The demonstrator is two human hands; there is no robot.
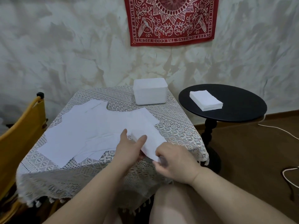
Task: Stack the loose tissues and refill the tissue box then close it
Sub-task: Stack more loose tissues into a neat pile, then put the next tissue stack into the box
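Observation:
Several loose white tissues lie spread flat across the lace-covered table. A small bundle of tissues is lifted near the table's front right. My left hand holds its left side, thumb on top. My right hand pinches its near corner with curled fingers. The white tissue box stands at the far edge of the table, apart from both hands. A neat stack of tissues sits on the round black side table.
A yellow chair stands close to the table's left side. White cables lie on the brown floor at the right. My bare knees are below the table's front edge. A red cloth hangs on the wall.

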